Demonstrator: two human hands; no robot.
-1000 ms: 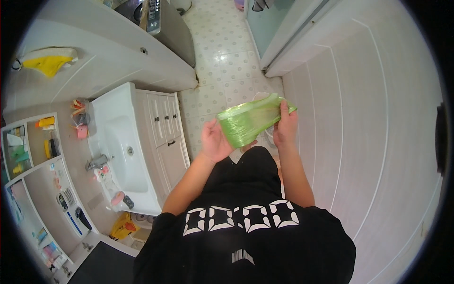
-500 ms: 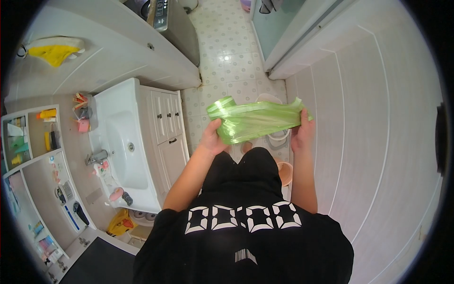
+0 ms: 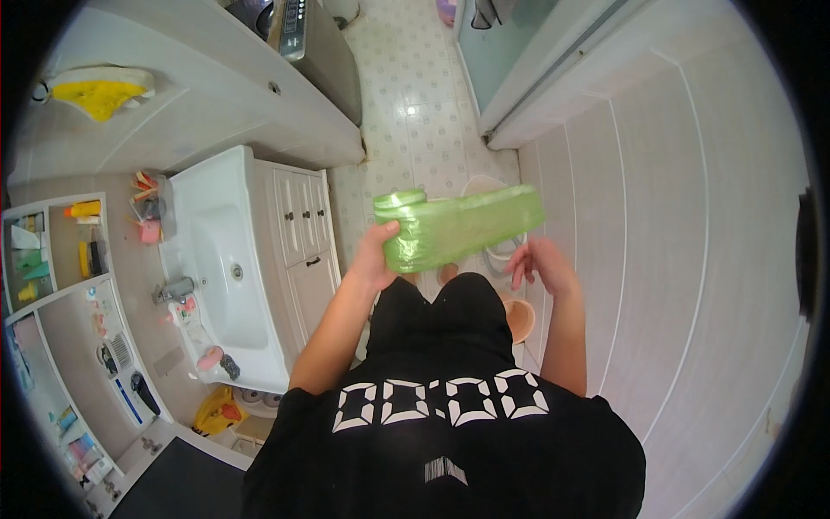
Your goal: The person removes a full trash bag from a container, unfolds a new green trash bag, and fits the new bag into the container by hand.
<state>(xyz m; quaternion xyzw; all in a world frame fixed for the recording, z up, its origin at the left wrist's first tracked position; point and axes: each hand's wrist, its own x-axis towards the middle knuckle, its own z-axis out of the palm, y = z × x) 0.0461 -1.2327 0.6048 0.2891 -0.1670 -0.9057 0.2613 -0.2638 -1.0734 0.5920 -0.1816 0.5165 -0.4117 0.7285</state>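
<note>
The left hand (image 3: 375, 257) grips a green plastic roll (image 3: 405, 240) near its lower left side. Its thumb (image 3: 391, 228) presses flat on the near face, while the other fingers go behind the plastic, where I cannot tell how far they wrap. From that hand the bulk of the roll sits at about two o'clock, close against the thumb. A loose strip (image 3: 488, 216) runs out from the roll toward three o'clock, tilting slightly up — a broad, thin, partly see-through band.

The right hand (image 3: 552, 265) is at about three o'clock from the left one and has hold of nothing that shows. Its fingers (image 3: 520, 261) are spread a little and half curled, pointing roughly toward nine o'clock. The strip's far end lies just beside them, between eleven and twelve o'clock from that hand — near, with a narrow gap in this view.

Seen from the roll, the white washbasin (image 3: 264, 348) is at nine to eight o'clock, an orange tub (image 3: 522, 313) at four, and a grey appliance (image 3: 333, 76) at eleven. Patterned floor (image 3: 413, 134) stretches toward twelve.
</note>
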